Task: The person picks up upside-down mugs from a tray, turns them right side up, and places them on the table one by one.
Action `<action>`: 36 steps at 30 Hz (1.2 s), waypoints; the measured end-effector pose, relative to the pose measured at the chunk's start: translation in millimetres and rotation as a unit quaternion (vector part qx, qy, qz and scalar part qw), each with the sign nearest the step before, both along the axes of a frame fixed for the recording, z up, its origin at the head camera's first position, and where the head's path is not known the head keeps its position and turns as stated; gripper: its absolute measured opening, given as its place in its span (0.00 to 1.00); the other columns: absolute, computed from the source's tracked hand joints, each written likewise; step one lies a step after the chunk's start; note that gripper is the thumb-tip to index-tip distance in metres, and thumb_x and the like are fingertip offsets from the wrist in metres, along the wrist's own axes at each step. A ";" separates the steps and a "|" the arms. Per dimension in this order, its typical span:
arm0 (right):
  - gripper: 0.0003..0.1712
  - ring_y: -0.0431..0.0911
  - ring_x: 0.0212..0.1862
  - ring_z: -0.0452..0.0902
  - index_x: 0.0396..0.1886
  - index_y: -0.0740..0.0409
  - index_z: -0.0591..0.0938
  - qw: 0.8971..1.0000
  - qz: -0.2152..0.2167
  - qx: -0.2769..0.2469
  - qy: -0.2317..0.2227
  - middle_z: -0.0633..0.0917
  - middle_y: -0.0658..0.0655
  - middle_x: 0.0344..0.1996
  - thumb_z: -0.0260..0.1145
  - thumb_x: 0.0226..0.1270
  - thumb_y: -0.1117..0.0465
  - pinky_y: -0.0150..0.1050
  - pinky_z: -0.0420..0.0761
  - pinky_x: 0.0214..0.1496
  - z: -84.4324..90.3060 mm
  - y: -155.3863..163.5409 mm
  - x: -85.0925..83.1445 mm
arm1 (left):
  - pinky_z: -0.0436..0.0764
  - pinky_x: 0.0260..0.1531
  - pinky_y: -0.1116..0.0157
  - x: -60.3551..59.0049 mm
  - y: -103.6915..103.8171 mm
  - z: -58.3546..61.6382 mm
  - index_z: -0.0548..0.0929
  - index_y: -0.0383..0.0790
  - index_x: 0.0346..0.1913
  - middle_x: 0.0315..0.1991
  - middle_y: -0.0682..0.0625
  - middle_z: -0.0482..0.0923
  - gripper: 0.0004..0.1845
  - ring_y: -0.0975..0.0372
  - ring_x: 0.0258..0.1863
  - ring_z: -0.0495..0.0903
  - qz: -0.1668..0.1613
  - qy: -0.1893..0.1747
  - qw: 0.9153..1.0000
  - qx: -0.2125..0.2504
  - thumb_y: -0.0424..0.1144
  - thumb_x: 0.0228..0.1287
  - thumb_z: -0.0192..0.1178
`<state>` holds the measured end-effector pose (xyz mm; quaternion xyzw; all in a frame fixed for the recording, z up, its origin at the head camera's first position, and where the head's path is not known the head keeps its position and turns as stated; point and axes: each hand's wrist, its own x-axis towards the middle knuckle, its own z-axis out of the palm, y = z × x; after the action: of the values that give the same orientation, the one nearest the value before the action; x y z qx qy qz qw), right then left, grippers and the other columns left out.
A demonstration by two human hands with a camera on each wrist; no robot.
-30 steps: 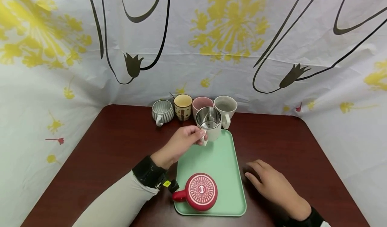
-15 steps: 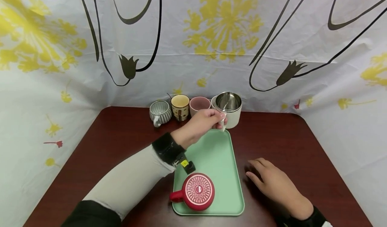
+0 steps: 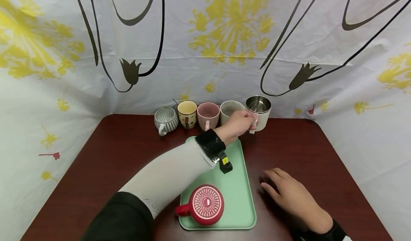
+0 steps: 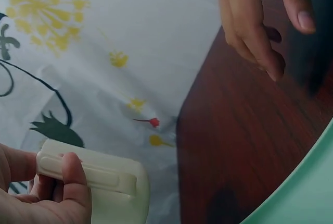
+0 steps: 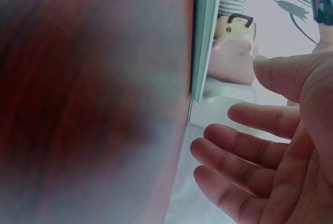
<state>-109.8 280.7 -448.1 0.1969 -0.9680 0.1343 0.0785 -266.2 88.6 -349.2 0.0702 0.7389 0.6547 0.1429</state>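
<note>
My left hand [image 3: 238,123] pinches the handle of a white mug [image 3: 264,120] with a steel inside, at the right end of the mug row. The left wrist view shows thumb and fingers on the handle of the same mug [image 4: 122,206]; whether its base touches the table cannot be told. A grey-white mug [image 3: 229,107] is partly hidden behind this hand. On the green tray [image 3: 239,205] a red mug [image 3: 206,204] lies upside down, its handle pointing left. My right hand [image 3: 290,194] is right of the tray, fingers relaxed, holding nothing.
Left of the grey-white mug stand a pink mug [image 3: 208,114], a yellow patterned mug [image 3: 187,114] and a grey striped mug [image 3: 166,120]. Behind them hangs a patterned cloth [image 3: 179,73], close to the back edge of the dark red table [image 3: 122,152].
My left hand has carried the white mug from above the tray's far end rightward, past the grey-white mug, to the end of the row. The right hand stays put.
</note>
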 end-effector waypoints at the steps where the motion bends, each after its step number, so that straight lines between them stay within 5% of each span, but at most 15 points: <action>1: 0.20 0.47 0.54 0.85 0.58 0.54 0.85 1.000 0.000 -0.001 -0.002 0.85 0.50 0.52 0.73 0.70 0.53 0.49 0.85 0.51 0.1 -0.2 0.4 | 0.77 0.38 0.75 -0.9 3.1 -2.6 0.89 0.32 0.40 0.37 0.51 0.85 0.15 0.68 0.30 0.79 0.006 -0.003 1.000 -0.001 0.40 0.79 0.58; 13: 0.20 0.46 0.54 0.85 0.58 0.53 0.85 1.000 -0.009 -0.001 -0.008 0.85 0.48 0.52 0.72 0.71 0.52 0.49 0.85 0.52 -2.4 2.2 2.0 | 0.74 0.41 0.68 -10.7 27.6 -35.6 0.86 0.32 0.43 0.32 0.52 0.80 0.17 0.61 0.37 0.80 0.046 -0.019 0.998 -0.027 0.44 0.81 0.55; 21: 0.20 0.45 0.54 0.85 0.59 0.52 0.84 1.000 -0.015 0.001 -0.018 0.85 0.49 0.53 0.72 0.71 0.52 0.48 0.85 0.52 -3.5 4.2 1.9 | 0.77 0.40 0.67 -13.3 30.7 -55.9 0.84 0.31 0.49 0.45 0.45 0.85 0.18 0.53 0.51 0.86 0.036 -0.026 0.998 -0.034 0.44 0.83 0.52; 26: 0.20 0.45 0.54 0.85 0.59 0.52 0.84 1.000 -0.016 0.001 -0.027 0.85 0.48 0.53 0.72 0.71 0.52 0.48 0.85 0.52 -2.8 2.7 1.9 | 0.80 0.49 0.64 -16.0 34.1 -65.7 0.83 0.32 0.54 0.55 0.43 0.84 0.17 0.52 0.56 0.84 0.037 -0.028 0.998 -0.041 0.43 0.83 0.51; 32: 0.20 0.44 0.53 0.85 0.59 0.52 0.85 1.000 -0.014 0.000 -0.023 0.85 0.48 0.52 0.72 0.71 0.52 0.47 0.85 0.51 -3.2 2.2 2.2 | 0.74 0.43 0.64 -21.3 38.6 -73.9 0.83 0.34 0.42 0.36 0.46 0.80 0.18 0.57 0.40 0.77 0.044 0.007 0.994 -0.101 0.45 0.83 0.52; 36: 0.20 0.44 0.53 0.85 0.59 0.51 0.85 1.000 -0.013 -0.001 -0.025 0.85 0.47 0.53 0.71 0.72 0.51 0.47 0.85 0.51 -3.4 2.9 2.6 | 0.72 0.42 0.65 -20.4 41.1 -71.8 0.83 0.37 0.36 0.32 0.51 0.75 0.18 0.60 0.37 0.73 0.044 0.030 0.990 -0.132 0.45 0.82 0.52</action>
<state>-107.2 283.7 -451.5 0.1805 -0.9720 0.1394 0.0566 -286.6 129.7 -421.0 0.0381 0.8252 0.5547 0.0998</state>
